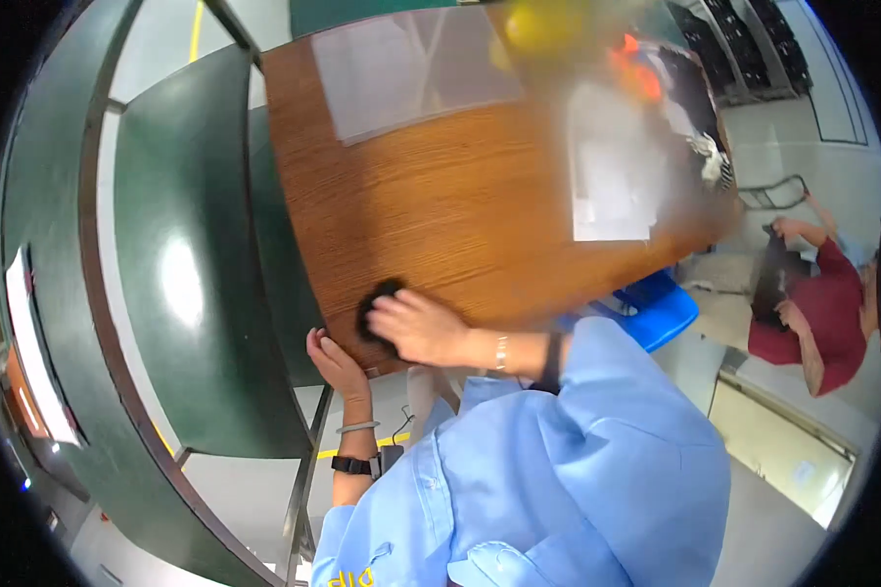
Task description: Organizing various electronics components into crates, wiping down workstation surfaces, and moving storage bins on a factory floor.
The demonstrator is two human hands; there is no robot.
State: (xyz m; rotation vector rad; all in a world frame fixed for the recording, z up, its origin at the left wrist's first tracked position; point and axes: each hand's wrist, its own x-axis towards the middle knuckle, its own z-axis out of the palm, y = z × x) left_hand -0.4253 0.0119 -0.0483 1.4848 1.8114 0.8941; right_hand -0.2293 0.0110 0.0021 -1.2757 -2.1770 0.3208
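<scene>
A brown wood-grain table (411, 225) stretches out in front of me. At its near left corner my right hand (421, 328) lies over a soft-looking black thing (383, 298) and presses it against the tabletop. Its dark edge sticks out past my fingers, and whether it is a cloth, a pad or a brush I cannot tell. My left hand (339, 370) is by the same corner, just off the table's left edge, with thumb and fingers apart. Nothing shows in that hand.
A clear sheet (416, 73) covers the far left of the table. White papers (612, 166) and a dark heap of fabric (690, 98) lie at the right. Green boards in a metal frame (181, 274) stand close on the left. A blue stool (656, 308) and a seated person (817, 303) are on the right.
</scene>
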